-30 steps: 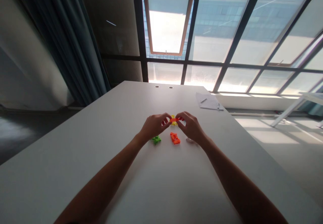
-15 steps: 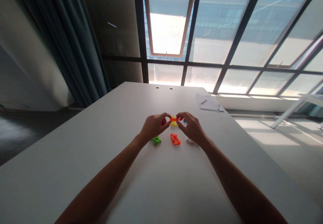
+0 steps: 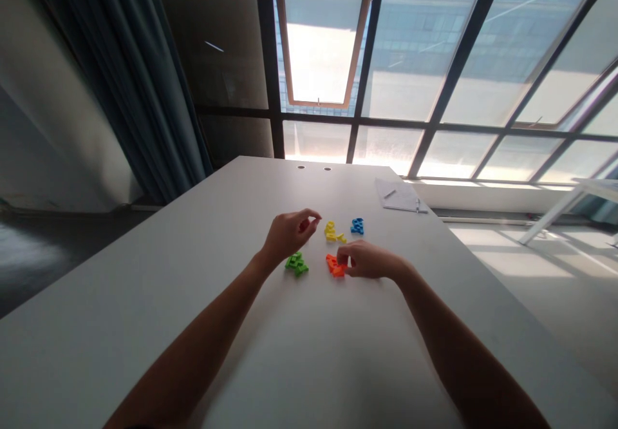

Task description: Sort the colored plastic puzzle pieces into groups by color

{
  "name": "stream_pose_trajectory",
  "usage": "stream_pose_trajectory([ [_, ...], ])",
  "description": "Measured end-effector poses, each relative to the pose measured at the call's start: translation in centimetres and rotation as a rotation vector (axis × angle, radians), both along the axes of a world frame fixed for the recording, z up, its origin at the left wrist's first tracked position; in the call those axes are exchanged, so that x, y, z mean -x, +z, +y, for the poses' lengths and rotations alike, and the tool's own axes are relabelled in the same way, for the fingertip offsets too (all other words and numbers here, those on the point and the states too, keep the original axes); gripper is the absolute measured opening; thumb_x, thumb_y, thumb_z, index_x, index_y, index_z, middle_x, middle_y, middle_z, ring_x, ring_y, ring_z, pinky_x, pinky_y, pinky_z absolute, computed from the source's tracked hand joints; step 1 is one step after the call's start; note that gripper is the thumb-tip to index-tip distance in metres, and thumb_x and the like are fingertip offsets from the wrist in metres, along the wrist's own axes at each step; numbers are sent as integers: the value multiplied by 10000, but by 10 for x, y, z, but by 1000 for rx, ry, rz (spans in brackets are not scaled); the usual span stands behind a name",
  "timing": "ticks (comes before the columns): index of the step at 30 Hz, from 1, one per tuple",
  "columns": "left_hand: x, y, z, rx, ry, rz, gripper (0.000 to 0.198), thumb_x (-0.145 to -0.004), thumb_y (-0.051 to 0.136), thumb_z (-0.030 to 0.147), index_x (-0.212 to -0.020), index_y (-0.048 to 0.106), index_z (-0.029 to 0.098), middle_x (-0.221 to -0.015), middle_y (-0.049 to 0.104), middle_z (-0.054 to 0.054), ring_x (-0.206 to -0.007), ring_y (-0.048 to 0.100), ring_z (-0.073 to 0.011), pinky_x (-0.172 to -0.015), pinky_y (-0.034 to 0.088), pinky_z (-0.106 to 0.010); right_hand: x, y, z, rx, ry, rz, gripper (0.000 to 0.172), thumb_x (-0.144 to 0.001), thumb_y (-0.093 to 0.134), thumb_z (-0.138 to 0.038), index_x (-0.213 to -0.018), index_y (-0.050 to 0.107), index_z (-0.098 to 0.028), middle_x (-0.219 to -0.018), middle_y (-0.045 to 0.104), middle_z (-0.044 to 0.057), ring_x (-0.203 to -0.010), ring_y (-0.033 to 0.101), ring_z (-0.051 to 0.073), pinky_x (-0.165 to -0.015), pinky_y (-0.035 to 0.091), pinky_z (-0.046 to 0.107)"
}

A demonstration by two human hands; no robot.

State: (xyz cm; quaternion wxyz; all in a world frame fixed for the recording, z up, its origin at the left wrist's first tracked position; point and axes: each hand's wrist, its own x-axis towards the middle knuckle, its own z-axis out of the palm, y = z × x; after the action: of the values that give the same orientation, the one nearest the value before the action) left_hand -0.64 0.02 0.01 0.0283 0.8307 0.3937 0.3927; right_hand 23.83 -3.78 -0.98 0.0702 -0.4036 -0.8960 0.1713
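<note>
My left hand [image 3: 292, 230] is raised left of the yellow blocks [image 3: 331, 232], thumb and forefinger drawn together. Whether anything small is between its fingertips I cannot make out. Lower right, my right hand [image 3: 367, 259] has its curled fingers at the small orange blocks [image 3: 335, 266], closed on one at the pile's right side; its fingertips partly cover them. Green blocks [image 3: 296, 264] lie in a heap just below my left hand. Beyond my right hand is a group of blue blocks [image 3: 357, 226].
All the blocks lie on a long white table [image 3: 232, 236]. Sheets of paper [image 3: 398, 196] with pens on them rest near its right edge. Two round holes are at the far end. A dark curtain [image 3: 130, 94] hangs at left, and windows rise behind.
My hands have come apart from the orange-red block they both held. The right moved down to the orange pile; the left shifted slightly left. The yellow and blue blocks now show more fully.
</note>
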Motion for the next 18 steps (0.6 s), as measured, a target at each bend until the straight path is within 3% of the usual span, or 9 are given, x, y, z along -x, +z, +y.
stream_pose_trajectory([
  [3, 1, -2, 1, 1, 13, 2, 206, -962, 574, 350, -1011, 737, 234, -635, 666, 37, -534, 561, -110, -599, 423, -221, 7, -15, 2, 148, 33, -142, 142, -757, 706, -91, -878, 691, -165, -812, 681, 15, -699, 563, 142, -601, 372, 215],
  [7, 1, -5, 3, 7, 24, 31, 206, -956, 577, 351, -1011, 740, 239, -650, 679, 33, -549, 578, -116, -610, 430, -227, 14, -29, 7, 117, 4, -156, 147, -739, 728, -83, -856, 678, -156, -835, 654, 24, -729, 541, 146, -612, 349, 213],
  [14, 7, -6, 13, 29, 80, 59, 213, -949, 559, 342, -1024, 740, 257, -660, 693, 37, -566, 601, -131, -637, 446, -248, 3, -18, 8, 15, -69, -59, 102, -825, 665, -109, -895, 687, -179, -775, 668, 16, -699, 558, 153, -606, 346, 228],
  [18, 23, -31, 36, 183, 128, 183, 218, -926, 575, 335, -1050, 750, 293, -784, 746, 14, -664, 660, -158, -618, 450, -242, -1, -13, 8, 20, -105, -49, 118, -869, 641, -166, -957, 715, -193, -818, 704, 31, -712, 596, 160, -602, 375, 226],
])
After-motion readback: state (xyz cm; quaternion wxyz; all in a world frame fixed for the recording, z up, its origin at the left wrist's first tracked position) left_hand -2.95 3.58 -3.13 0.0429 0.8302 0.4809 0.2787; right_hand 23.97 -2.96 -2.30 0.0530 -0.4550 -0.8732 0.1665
